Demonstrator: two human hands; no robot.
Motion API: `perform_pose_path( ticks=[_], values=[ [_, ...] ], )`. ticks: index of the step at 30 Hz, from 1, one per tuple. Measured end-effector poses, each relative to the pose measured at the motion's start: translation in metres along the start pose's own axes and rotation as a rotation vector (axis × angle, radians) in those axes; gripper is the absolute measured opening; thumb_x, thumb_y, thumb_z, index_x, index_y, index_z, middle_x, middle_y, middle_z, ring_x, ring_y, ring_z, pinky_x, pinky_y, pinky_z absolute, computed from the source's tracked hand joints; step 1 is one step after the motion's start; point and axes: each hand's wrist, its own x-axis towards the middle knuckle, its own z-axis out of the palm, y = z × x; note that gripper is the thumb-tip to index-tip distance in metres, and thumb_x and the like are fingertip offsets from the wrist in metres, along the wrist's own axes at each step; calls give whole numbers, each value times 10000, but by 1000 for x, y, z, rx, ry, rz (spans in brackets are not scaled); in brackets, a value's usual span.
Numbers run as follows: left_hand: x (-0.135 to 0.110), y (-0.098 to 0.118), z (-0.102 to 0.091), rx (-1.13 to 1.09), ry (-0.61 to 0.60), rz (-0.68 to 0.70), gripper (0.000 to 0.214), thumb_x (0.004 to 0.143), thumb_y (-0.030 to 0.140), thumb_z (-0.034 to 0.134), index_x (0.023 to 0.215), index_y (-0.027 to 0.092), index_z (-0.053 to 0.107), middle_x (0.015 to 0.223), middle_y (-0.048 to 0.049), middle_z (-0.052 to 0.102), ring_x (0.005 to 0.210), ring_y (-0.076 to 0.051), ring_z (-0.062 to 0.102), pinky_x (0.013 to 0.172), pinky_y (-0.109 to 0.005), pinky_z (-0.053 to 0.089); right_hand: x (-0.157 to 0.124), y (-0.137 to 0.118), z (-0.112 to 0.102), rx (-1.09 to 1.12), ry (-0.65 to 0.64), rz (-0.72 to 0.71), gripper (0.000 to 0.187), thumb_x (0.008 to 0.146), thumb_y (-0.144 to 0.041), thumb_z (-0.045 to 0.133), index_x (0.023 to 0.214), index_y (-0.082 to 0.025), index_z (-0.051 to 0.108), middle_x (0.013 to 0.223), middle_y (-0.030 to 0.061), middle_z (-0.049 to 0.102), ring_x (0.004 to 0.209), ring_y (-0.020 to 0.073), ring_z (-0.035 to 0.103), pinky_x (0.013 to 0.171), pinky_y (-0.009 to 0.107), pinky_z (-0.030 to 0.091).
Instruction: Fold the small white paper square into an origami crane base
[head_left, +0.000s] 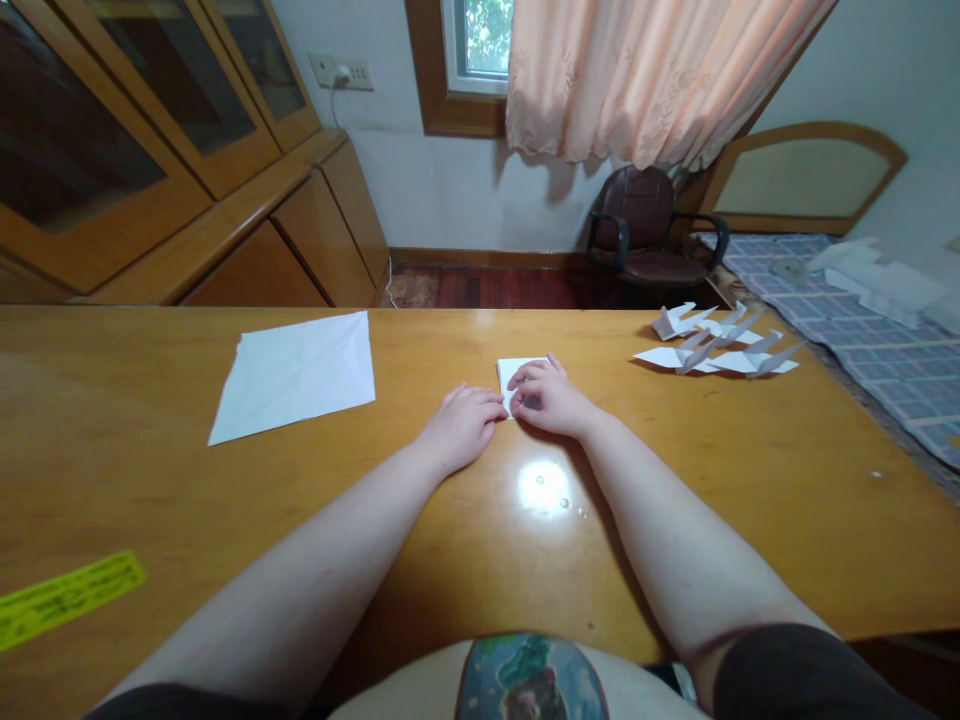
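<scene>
A small folded white paper (pixel 514 372) lies on the wooden table (pixel 150 480) just ahead of me. My right hand (pixel 551 398) rests on top of it with curled fingers pressing it down, covering most of it. My left hand (pixel 463 424) sits at the paper's left edge, fingers curled, its fingertips touching the paper's near corner. Only the paper's far left part shows.
A larger creased white sheet (pixel 296 374) lies to the left. Several folded paper cranes (pixel 716 345) sit at the right of the table. A yellow label (pixel 67 596) is stuck at the near left. Beyond the table stand a dark chair (pixel 651 235), a wooden cabinet (pixel 187 170) and a bed (pixel 885 330).
</scene>
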Motion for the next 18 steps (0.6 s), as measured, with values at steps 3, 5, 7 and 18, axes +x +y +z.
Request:
perform_pose_path(
  ticks=[3,5,7,18],
  values=[
    [0,-1,0,-4,10,14,300,863,157,485,1014,265,721,1220,-29,678,1199,-230,560,1116,-531,318,0,2,1,1,9,-3,74,782,-252,656,724,-228,696,1033,29,665,1116,241,509,1132,626,66],
    [0,-1,1,-5,14,22,290,860,158,489,997,258,725,1217,-31,679,1196,-232,561,1116,-537,315,1,3,2,-3,9,-8,74,782,-256,660,725,-231,698,1028,28,665,1110,241,512,1132,627,71],
    [0,-1,1,-6,18,23,285,859,157,491,988,252,726,1214,-33,681,1195,-233,560,1116,-537,315,1,4,3,-7,10,-11,67,779,-257,665,727,-235,701,1024,27,666,1106,242,513,1131,630,73],
    [-3,2,-1,5,42,119,310,844,137,511,1020,272,728,1172,-19,701,1128,-210,589,1116,-552,302,1,2,2,5,8,11,76,788,-280,668,734,-232,686,1016,28,668,1104,242,519,1133,634,71]
  ],
)
